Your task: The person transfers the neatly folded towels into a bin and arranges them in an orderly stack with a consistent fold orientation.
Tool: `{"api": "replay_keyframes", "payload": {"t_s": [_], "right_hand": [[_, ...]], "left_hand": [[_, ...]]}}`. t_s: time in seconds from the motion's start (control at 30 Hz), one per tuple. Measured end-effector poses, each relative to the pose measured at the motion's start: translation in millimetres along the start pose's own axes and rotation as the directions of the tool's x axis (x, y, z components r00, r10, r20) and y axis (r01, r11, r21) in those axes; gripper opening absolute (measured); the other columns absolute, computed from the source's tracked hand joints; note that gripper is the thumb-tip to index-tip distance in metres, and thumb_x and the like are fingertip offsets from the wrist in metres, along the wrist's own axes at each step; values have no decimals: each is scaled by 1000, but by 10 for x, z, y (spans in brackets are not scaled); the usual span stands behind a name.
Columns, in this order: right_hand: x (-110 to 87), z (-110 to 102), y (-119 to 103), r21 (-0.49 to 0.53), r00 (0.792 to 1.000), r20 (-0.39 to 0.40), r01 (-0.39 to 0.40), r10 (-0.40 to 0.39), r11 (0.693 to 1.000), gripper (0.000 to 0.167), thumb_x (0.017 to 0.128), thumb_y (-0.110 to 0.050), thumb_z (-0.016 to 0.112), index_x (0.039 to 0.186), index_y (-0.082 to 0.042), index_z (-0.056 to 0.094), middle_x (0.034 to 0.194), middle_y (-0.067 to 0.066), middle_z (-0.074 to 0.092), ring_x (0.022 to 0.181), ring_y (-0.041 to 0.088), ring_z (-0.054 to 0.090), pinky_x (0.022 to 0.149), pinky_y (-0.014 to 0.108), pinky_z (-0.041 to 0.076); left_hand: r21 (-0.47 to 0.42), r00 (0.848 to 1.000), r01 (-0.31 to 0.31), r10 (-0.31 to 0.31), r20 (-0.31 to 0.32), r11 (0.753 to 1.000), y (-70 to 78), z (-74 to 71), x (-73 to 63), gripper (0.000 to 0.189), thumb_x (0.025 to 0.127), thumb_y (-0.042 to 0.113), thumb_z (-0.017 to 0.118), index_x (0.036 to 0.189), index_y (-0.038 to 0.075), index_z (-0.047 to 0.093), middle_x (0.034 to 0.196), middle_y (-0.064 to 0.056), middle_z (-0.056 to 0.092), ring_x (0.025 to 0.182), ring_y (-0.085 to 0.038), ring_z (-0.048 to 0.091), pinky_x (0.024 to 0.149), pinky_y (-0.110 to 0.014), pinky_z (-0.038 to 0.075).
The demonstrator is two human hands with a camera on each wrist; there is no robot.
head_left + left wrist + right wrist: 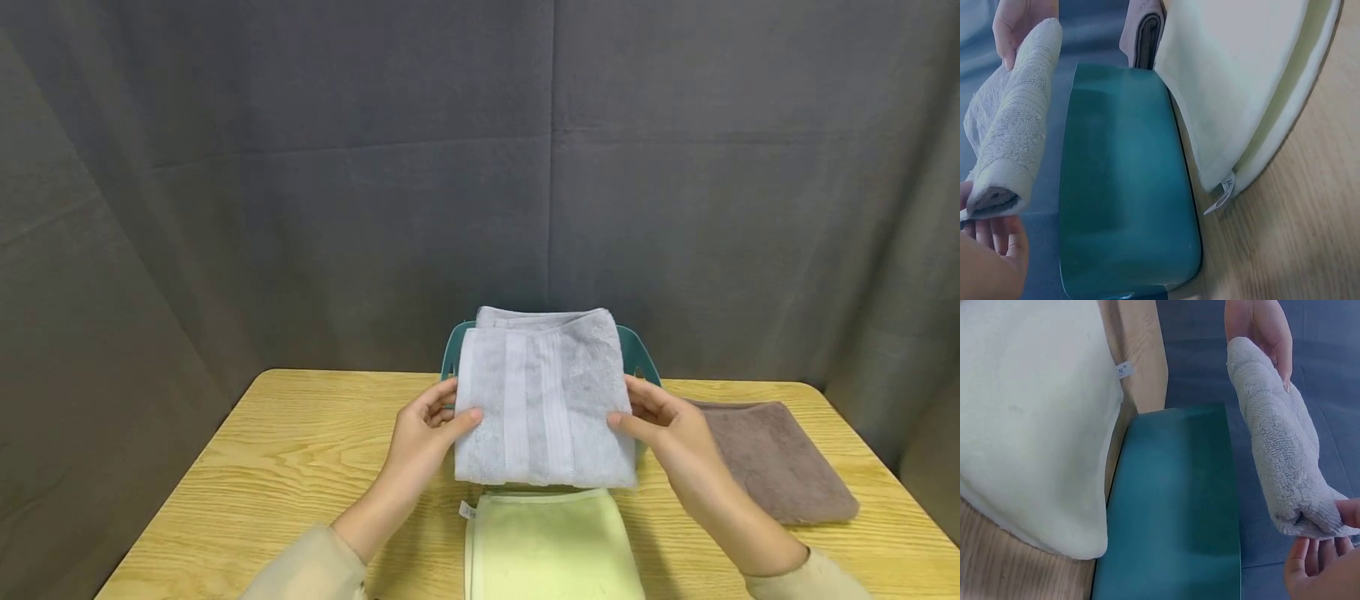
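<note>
Both hands hold up a folded light grey towel (543, 408) with ribbed bands. My left hand (422, 437) pinches its left edge, thumb on top and fingers beneath. On the opposite edge, my right hand (678, 437) grips it the same way. Behind and below the towel stands a teal basket (637, 358), its middle hidden from the head view. From the side, in the left wrist view, the towel's rolled fold shows above the level of the basket wall (1125, 181). A folded pale yellow towel (555, 550) with a white tag lies in front of the basket.
A folded brown towel (780, 462) lies on the wooden table (300, 467) to the right, beside my right forearm. Grey cloth (375, 233) hangs behind the table and along both sides.
</note>
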State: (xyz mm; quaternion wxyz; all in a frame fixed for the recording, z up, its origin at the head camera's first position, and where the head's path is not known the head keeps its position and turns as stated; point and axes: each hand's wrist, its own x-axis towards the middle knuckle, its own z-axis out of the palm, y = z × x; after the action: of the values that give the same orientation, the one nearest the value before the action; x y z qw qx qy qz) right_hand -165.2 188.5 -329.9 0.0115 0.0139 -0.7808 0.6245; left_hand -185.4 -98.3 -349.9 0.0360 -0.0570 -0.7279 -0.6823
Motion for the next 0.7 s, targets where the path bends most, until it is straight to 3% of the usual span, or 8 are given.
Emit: {"api": "replay_keyframes", "payload": {"t_s": [0.2,0.4,0.7], "right_hand": [[92,-21,-42,19,1000,5,-13,13,1000,60,94,-18,70,148,-8,45,124,-2,61,108,8,55,91,18,44],[172,-23,-97,0,1000,8,-3,3,1000,61,94,-16,69,149,-8,44,130,5,59,109,7,56,91,21,45],[346,-8,-149,-1,999,30,-17,17,1000,62,95,-14,65,151,-8,40,142,15,51,122,24,52,99,35,42]], "left_hand": [[10,1000,-19,20,-24,1000,-7,30,107,52,90,13,75,137,2,56,119,-11,60,105,-21,59,83,-22,51],[24,999,-33,34,-18,999,22,23,204,51,90,10,74,137,2,56,119,-12,60,105,-24,60,85,-24,51],[50,999,-24,25,-20,998,89,17,335,51,90,7,73,138,1,55,123,-15,61,108,-28,61,90,-35,52]]}}
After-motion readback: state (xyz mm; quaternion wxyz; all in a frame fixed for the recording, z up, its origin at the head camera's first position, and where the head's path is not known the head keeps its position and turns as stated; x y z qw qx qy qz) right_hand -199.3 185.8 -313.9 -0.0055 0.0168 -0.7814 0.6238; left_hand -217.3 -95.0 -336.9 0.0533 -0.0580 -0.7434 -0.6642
